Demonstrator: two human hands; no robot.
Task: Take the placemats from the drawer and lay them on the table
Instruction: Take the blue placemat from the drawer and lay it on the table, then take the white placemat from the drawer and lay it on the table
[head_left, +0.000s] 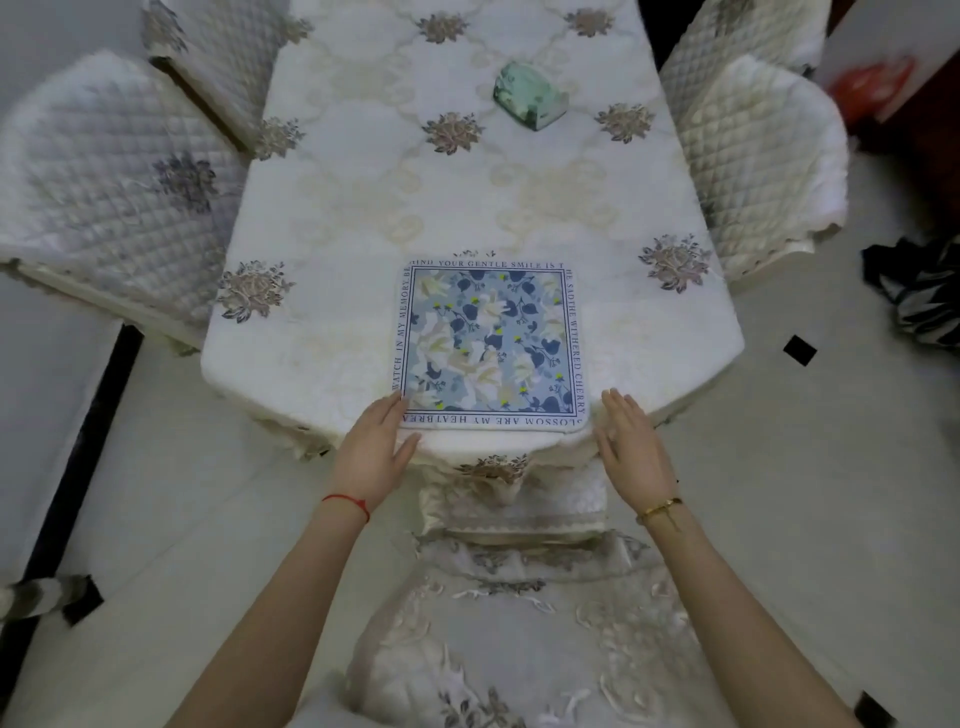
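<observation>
- Left hand (376, 449): fingers straight and together, palm turned inward, holding nothing. Fingertips sit at the near left corner of the placemat (491, 345), touching or just shy of its edge; cannot tell which. A red string circles the wrist.
- Right hand (631, 449): fingers straight, slightly fanned, holding nothing. It hovers over or rests on the table's near edge just beside the placemat's near right corner, apart from the mat itself. A gold bracelet sits on the wrist.
- Placemat: square, blue floral print with a white border carrying printed lettering. Lies flat on the table (363, 208) at the near end, roughly centred between the two hands, its near edge close to the table edge.
- Table: covered by a white quilted cloth with embroidered flower motifs.
- Green packet (529, 96): lies on the cloth toward the far end, well apart from the placemat; contents not discernible.
- Chairs with quilted white covers: left side (104, 182), right side (753, 166), one more beyond each. A fifth chair (519, 649) with an embroidered cover stands at the near end, between the forearms.
</observation>
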